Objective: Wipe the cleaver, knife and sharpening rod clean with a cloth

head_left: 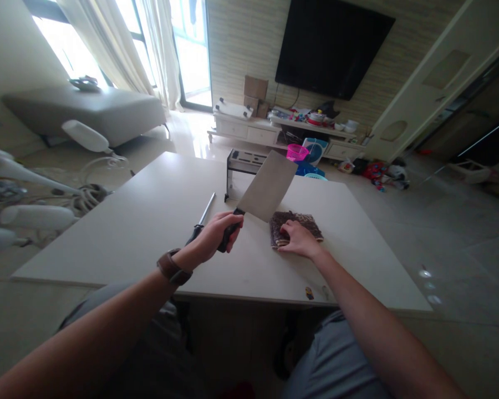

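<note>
My left hand (219, 235) is closed round the black handle of a cleaver (270, 185). Its broad steel blade is raised over the table and points away to the right. With curled fingers on top and the thumb at the near edge, my right hand (301, 238) grips a folded dark brown cloth (311, 223) lying on the white table (158, 210). A sharpening steel (207, 208) with a black handle lies left of the cleaver, partly hidden by my left hand. Behind the blade stands a knife rack (242, 160) with slots in its top, partly covered by the blade.
Small stickers or marks (309, 292) show at the table's near edge. Beyond the table are a pink basket (296, 152) and a low TV cabinet (249, 132). White fan-like parts (41, 216) stand at the left, and a grey bench (87, 113) is by the window.
</note>
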`<state>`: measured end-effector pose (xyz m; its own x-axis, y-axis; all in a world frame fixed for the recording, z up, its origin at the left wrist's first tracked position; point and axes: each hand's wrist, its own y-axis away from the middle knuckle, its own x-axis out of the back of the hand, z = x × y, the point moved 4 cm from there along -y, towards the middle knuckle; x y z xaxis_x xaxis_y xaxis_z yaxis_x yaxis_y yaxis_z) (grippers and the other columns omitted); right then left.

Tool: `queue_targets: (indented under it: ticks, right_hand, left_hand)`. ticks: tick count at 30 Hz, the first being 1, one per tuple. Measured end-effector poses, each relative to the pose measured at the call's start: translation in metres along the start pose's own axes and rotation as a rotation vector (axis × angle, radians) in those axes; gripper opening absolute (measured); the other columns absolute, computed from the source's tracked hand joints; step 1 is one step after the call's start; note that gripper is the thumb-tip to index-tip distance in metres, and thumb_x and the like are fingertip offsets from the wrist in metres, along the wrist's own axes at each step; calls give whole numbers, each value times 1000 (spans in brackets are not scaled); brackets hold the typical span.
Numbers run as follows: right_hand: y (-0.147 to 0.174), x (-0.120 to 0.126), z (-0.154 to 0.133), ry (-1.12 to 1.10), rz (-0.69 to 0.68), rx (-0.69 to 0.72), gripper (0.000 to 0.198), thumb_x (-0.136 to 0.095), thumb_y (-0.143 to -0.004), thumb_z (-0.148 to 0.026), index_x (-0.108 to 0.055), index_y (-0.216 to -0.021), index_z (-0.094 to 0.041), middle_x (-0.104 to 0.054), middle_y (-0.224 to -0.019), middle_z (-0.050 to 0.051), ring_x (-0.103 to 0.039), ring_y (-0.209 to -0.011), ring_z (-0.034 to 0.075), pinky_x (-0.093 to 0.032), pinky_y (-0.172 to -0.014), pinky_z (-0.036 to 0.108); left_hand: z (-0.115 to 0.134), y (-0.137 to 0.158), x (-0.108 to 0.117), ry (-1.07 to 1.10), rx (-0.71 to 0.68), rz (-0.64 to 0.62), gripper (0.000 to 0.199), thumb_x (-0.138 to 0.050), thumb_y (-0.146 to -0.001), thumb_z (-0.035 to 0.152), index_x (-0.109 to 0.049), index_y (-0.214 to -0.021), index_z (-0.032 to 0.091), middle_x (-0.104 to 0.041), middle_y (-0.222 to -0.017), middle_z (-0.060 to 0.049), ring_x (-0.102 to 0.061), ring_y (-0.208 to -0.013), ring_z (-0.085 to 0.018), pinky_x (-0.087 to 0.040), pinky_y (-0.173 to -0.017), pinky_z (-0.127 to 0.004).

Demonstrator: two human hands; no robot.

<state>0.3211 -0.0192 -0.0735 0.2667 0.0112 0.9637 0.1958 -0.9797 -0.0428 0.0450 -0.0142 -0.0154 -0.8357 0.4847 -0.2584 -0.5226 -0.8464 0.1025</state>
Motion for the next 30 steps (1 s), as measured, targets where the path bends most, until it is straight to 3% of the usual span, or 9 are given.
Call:
queue_targets:
  ticks: [3,7,12,14,17,22,26,30]
  right_hand:
    - [-5,-5,-12,47,9,-48,5,-70,-79,-23,-69,-83,-20,-69,-93,7,-62,-91,23,-45,-80,30]
    - [-10,4,-10,11,158,-124,12,-59,-91,-27,-69,-92,-20,-71,-96,7,-63,-84,20,-44,-77,30]
    - [-9,1,-22,-140,9,14,22,-78,-78,-32,-72,-94,-19,-74,-98,8,-65,-89,22,-47,-80,30]
    - [-6,8,-30,-271,67,-12,22,-75,-81,-36,-74,-93,-18,-74,-98,9,-66,-89,22,-49,-83,33]
    - [2,16,-49,-661,152,-80,32,-64,-91,-48,-76,-95,-18,-76,-97,9,-68,-90,23,-51,-83,35]
    - [15,4,-101,-1308,20,-54,49,-61,-90,-62,-75,-120,-25,-73,-124,9,-68,-108,25,-54,-82,35]
    - [16,-5,-123,-1539,44,-119,41,-78,-80,-52,-78,-113,-28,-78,-111,5,-70,-97,23,-54,-87,37]
    - [16,-4,-131,-1589,23,-141,37,-82,-77,-46,-80,-109,-27,-79,-108,4,-70,-104,24,-51,-97,38]
  left_hand:
    - [0,1,0,-25,-2,0,28,-61,-87,42,-56,-77,17,-50,-48,5,-47,-32,-10,-33,-32,-19]
    - [2,1,-1,-28,-14,-5,27,-60,-88,41,-56,-77,17,-50,-47,5,-46,-32,-10,-33,-32,-19]
    - [-1,0,-1,16,-15,7,25,-61,-86,39,-54,-75,17,-49,-47,5,-46,-32,-10,-33,-32,-20]
    - [-3,0,-3,45,-12,17,24,-63,-83,36,-52,-72,18,-49,-48,5,-45,-32,-9,-32,-32,-19]
    - [-10,0,-11,124,5,41,20,-69,-75,29,-52,-74,18,-48,-49,7,-43,-34,-8,-35,-34,-19]
    - [-23,2,-31,178,14,39,27,-77,-65,20,-57,-83,17,-50,-48,9,-41,-36,-7,-35,-35,-18]
    - [-32,5,-46,302,47,-11,24,-75,-62,20,-55,-77,18,-47,-46,9,-39,-34,-6,-31,-33,-17]
    - [-42,6,-53,365,112,-127,27,-70,-61,19,-44,-60,20,-41,-41,9,-36,-32,-4,-28,-32,-16]
